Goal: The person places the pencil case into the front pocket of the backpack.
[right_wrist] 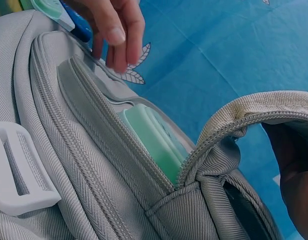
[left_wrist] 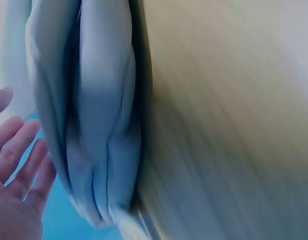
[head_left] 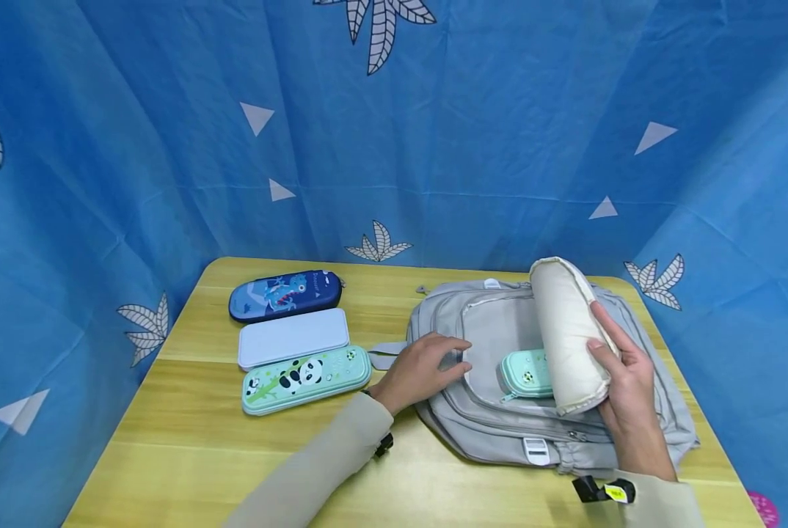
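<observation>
A grey backpack point(head_left: 493, 330) lies on the table with its front pocket unzipped. My right hand point(head_left: 632, 392) grips the pocket's flap point(head_left: 568, 337), folded back so its cream lining shows. Inside the pocket sits a mint green pencil case point(head_left: 527, 372), partly hidden behind the flap; its rounded end also shows past the zip in the right wrist view. Over the backpack's left side hovers my left hand point(head_left: 423, 370), fingers loosely bent and holding nothing. The left wrist view shows that hand point(left_wrist: 18, 175) with its fingers spread beside the bag.
At the table's left lie a navy dinosaur pencil case point(head_left: 285, 295), a pale lavender case point(head_left: 293, 338) and a mint panda pencil case point(head_left: 306, 380), side by side. A blue patterned curtain point(head_left: 519, 147) hangs round the wooden table point(head_left: 189, 440).
</observation>
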The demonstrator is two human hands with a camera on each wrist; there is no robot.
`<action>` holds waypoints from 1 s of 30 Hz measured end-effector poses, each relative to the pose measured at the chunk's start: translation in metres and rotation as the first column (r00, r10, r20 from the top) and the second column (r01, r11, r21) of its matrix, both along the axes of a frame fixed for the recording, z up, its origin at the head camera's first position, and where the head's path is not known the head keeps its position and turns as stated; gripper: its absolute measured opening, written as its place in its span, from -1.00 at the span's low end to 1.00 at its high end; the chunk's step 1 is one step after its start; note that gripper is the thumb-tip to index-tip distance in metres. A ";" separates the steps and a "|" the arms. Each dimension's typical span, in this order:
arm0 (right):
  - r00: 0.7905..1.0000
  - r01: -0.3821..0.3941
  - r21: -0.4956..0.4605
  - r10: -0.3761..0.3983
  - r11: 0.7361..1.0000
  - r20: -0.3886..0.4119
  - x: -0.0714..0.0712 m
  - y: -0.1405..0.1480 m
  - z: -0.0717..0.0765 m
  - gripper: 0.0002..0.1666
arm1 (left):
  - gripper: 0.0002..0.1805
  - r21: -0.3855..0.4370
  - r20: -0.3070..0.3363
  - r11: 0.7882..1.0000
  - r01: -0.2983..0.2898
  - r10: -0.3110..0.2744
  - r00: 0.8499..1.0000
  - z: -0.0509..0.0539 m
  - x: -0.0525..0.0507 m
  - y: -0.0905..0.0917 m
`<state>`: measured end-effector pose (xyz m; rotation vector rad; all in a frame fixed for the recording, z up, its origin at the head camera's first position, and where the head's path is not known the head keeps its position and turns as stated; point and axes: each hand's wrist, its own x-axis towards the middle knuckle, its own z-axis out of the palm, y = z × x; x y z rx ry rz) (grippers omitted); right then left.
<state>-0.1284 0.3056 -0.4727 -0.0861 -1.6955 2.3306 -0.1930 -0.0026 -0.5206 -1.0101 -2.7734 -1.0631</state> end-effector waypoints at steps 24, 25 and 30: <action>0.999 0.003 0.034 -0.004 0.999 0.032 0.000 0.002 -0.002 -0.33 | -0.42 -0.034 0.046 0.989 -0.146 0.148 0.988 0.013 -0.011 -0.132; 1.000 0.002 0.033 -0.003 0.999 0.031 0.000 0.002 -0.001 -0.33 | -0.41 -0.041 0.051 0.987 -0.154 0.156 0.986 0.012 -0.010 -0.138; 1.000 -0.006 0.028 0.005 1.000 0.022 -0.001 0.001 -0.001 -0.33 | -0.37 -0.063 0.078 0.978 -0.201 0.205 0.976 0.009 -0.004 -0.167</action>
